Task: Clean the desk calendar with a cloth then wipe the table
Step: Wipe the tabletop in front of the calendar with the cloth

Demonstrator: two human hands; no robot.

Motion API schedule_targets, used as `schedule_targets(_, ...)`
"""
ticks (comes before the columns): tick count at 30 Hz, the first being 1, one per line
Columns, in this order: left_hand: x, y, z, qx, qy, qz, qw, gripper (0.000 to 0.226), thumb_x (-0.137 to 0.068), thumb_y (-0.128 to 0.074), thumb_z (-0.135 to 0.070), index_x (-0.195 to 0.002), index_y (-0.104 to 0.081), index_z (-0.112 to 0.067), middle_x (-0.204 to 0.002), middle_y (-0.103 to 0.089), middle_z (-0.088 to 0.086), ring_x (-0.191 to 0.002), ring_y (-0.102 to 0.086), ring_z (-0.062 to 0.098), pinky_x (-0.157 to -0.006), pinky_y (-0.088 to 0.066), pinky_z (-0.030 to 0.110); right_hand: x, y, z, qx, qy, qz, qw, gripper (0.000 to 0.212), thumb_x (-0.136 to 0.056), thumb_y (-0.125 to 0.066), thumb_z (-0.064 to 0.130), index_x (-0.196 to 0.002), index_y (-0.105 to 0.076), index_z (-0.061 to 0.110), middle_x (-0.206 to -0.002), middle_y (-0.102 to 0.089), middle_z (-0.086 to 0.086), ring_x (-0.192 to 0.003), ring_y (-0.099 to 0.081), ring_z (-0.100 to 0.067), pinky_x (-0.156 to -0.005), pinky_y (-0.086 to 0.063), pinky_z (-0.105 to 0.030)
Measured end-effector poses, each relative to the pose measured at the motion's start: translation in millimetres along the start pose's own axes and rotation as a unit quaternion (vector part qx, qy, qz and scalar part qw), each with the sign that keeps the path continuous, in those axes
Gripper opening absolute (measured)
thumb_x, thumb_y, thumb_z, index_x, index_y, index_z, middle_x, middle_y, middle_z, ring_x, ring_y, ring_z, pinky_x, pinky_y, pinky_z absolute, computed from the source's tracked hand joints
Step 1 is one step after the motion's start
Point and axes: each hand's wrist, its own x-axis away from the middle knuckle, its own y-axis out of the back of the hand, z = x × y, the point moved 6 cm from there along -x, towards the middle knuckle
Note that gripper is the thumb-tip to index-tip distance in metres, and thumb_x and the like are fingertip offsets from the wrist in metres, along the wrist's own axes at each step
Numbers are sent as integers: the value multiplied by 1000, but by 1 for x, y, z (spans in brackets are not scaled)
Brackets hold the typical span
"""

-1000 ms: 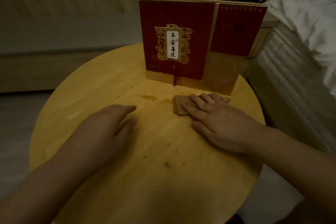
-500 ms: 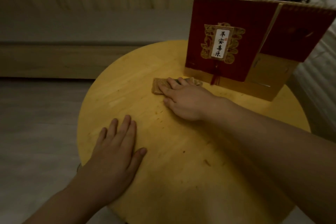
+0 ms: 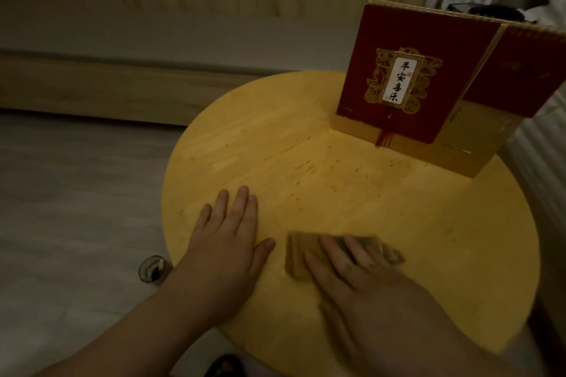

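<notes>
Seen from above, in dim light: a round yellow wooden table, speckled with small dark marks across its middle. Near the front edge, the right hand, fingers spread and laid flat over a folded tan cloth, pressing it to the wood; blurred, likely mid-swipe, with the weight of the palm there to keep the cloth in full contact with the surface. Just beside it, the left hand, open and empty, palm down and fingers together on the tabletop close to the rim, thumb tip near the cloth but apart from it; probably planted there to steady the small table against the push of wiping. At the far right of the table, well apart from both hands, a red and gold desk calendar, standing upright on its fold-out base, spiral binding along the top, red tassel hanging at the front. Calendar untouched at this moment, so the table-wiping part of the job judged to be in hand. On the grey floor beside the table, a small dark round container.
</notes>
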Motion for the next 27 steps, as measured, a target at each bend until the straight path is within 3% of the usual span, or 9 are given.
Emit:
schedule_targets(3,2,3,-2,-2,0,-3,1000,95,-82,16,-69,-163,18,-19,-171,25,2,-158,22,26,-123,14,39,-61,5,-7,-61,-38,72,995,61,-110,-23,48,-166,-1,41,-178,-7,5,-163,-10,-31,-129,-13,-53)
schedule_targets(5,3,3,-3,-5,1,-7,1000,92,-85,14,-69,-163,17,-19,-172,25,1,-157,22,26,-122,15,39,-112,11,-17,-74,-62,73,993,61,-111,-21,49,-165,7,41,-177,5,7,-163,1,-31,-129,-5,-60)
schedule_targets(8,2,2,-3,-2,3,-10,1000,86,-92,5,-67,-163,18,-20,-171,26,1,-157,25,26,-120,18,38,-171,27,-12,-56,-53,102,992,59,-111,-22,46,-167,-7,35,-178,-5,1,-159,-17,-40,-127,-22,-63)
schedule_targets(11,2,4,0,23,3,-7,1000,82,-98,-6,-67,-164,13,-23,-172,23,-2,-157,22,23,-121,15,38,-199,53,-21,-69,-61,46,995,50,-106,-37,47,-151,-51,30,-151,-56,-7,-124,-58,-30,-101,-53,-47)
schedule_targets(13,-1,15,3,79,7,-29,996,79,-98,-17,-69,-165,-6,-28,-175,1,-8,-159,3,20,-125,-2,40,-210,76,-41,-104,-110,-56,987,35,-99,-57,45,-127,-69,27,-119,-71,-2,-96,-65,-22,-82,-62,-41)
schedule_targets(15,-6,33,12,176,30,-90,980,69,-98,-28,-66,-158,-36,-33,-162,-40,-11,-146,-35,16,-115,-32,37,-219,77,-55,-133,-132,-43,981,31,-95,-70,40,-122,-70,24,-112,-71,-1,-92,-68,-21,-74,-65,-39)
schedule_targets(19,-21,58,36,328,113,-151,926,33,-102,-54,-49,-130,-67,-38,-105,-66,-23,-93,-60,-3,-73,-45,20,-228,62,-57,-178,-114,46,976,27,-93,-78,36,-114,-75,19,-107,-73,-1,-90,-69,-16,-68,-63,-31)
schedule_targets(23,-33,56,50,466,176,-109,860,22,-98,-65,-44,-112,-75,-31,-83,-79,-7,-89,-74,12,-89,-60,42,-218,68,-49,-310,-88,75,944,5,-96,-75,23,-100,-77,24,-106,-73,0,-97,-68,-16,-73,-60,-30)
schedule_targets(27,-54,58,51,653,174,-84,733,20,-97,-71,-35,-109,-74,-20,-99,-82,2,-95,-78,20,-87,-63,41,-204,79,-28,-542,-89,63,834,9,-98,-70,14,-98,-75,22,-107,-75,-2,-103,-71,-22,-80,-62,-40)
